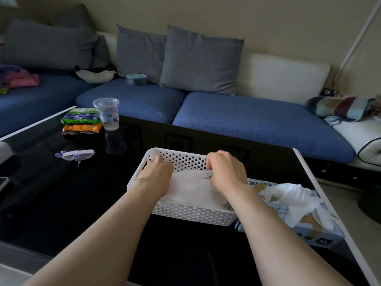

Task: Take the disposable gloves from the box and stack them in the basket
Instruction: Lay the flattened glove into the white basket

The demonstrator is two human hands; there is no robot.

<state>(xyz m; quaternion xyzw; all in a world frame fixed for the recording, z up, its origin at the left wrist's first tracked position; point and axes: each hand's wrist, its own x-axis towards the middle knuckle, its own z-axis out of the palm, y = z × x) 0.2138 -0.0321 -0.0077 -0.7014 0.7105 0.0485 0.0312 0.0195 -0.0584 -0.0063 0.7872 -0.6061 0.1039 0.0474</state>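
A white perforated basket (191, 215) sits on the black table in front of me. Inside it lies a flat pile of white disposable gloves (193, 188). Both hands reach into the basket. My left hand (156, 174) rests at the pile's far left corner with fingers curled down on the top glove. My right hand (226, 172) pinches the same glove's far right edge. To the right of the basket stands the blue glove box (313, 234), marked XL, with a white glove (296, 201) bulging out of its opening.
On the glossy black table (61, 193) are a clear plastic cup (107, 113), green and orange snack bags (81, 120) and a purple-white clip (75, 154) at the far left. A blue sofa (247, 118) with grey cushions runs behind. The table's white right edge (321, 193) lies beside the box.
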